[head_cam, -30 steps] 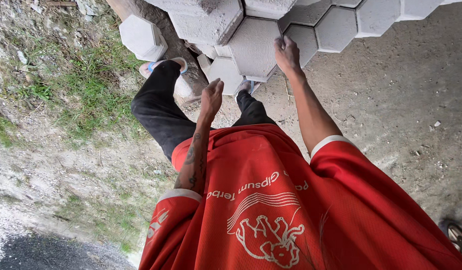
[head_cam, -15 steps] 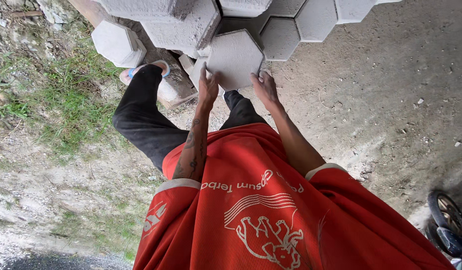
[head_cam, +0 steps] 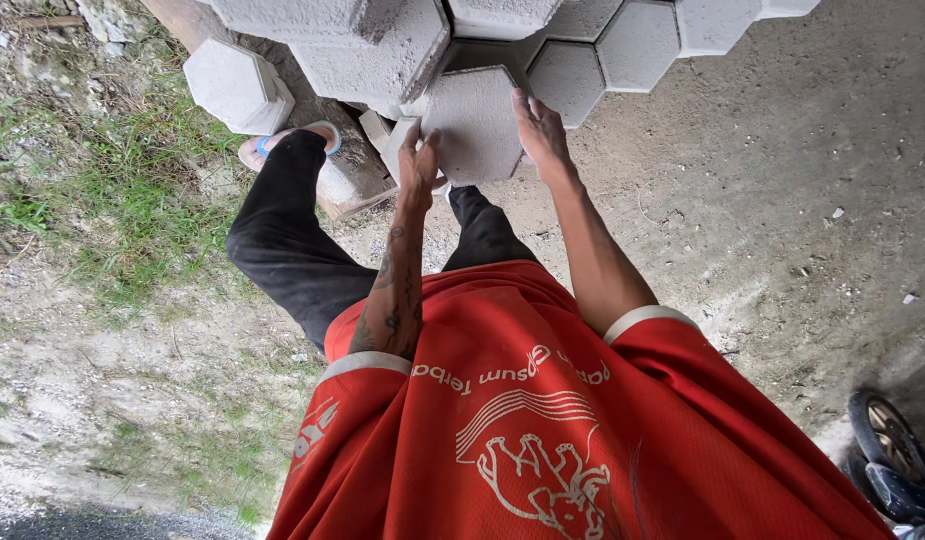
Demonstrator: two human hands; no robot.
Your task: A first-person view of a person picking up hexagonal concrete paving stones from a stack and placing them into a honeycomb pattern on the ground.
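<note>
I've got one grey hex paver [head_cam: 475, 125] held between both hands, out in front of my knees. Left hand [head_cam: 419, 160] clamps its left edge, fingers up along the side; right hand [head_cam: 541, 130] presses flat on the right edge. Both closed on it, paver face tilted toward me, its far corner touching the laid ones.

Count: 1 paver in hand, 1 loose paver [head_cam: 230, 85] far left on the grass edge, about 6 laid pavers [head_cam: 613, 45] in view at the far side, fitted edge to edge in a honeycomb, some cut off by the frame. 1 sandal [head_cam: 288, 143] on my left foot, blue strap. 1 wheel [head_cam: 891, 440] at the near right corner. Bare dirt [head_cam: 783, 200] on the right, grass [head_cam: 113, 190] on the left.

Versus half a second ago: same paver, same two-hand hold, but it sits lower and closer to the row now. A second ago only my right hand was on it, left hand hanging free below
</note>
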